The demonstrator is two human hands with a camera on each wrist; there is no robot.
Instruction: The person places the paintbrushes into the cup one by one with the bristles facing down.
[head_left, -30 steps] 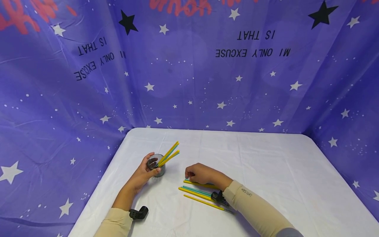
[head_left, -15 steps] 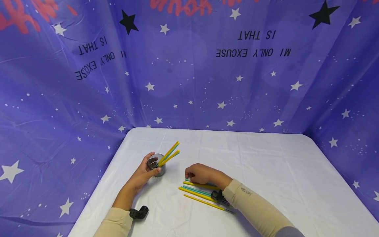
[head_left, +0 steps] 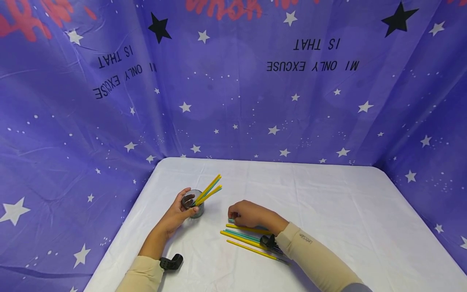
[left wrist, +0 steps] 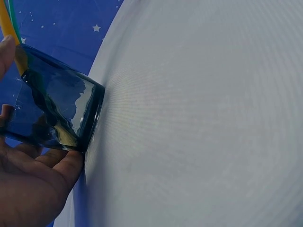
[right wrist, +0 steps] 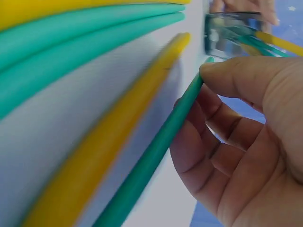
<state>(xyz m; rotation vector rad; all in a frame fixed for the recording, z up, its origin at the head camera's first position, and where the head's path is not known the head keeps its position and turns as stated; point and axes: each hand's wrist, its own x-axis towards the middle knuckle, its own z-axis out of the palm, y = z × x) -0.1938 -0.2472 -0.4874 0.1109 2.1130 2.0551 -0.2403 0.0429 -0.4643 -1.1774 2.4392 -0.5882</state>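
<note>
My left hand grips a smoky clear glass, thumb on one side and fingers round the other. Yellow and teal paintbrushes lean in it, handle ends up, tips down inside. In the right wrist view, my right hand pinches a teal paintbrush between thumb and fingers near its handle end. Beside it lies a yellow paintbrush, with two teal paintbrushes and another yellow handle beyond. The brush ends nearest my right sleeve are partly hidden under the wrist in the head view.
A white cloth covers the table. One yellow paintbrush lies nearest me, apart from the others. Purple star-printed curtains stand behind and at both sides. Each wrist carries a black camera mount.
My right hand has lifted very slightly, and the teal paintbrush in its fingers has come away a little from the yellow one beside it. The left hand and glass stay put.
</note>
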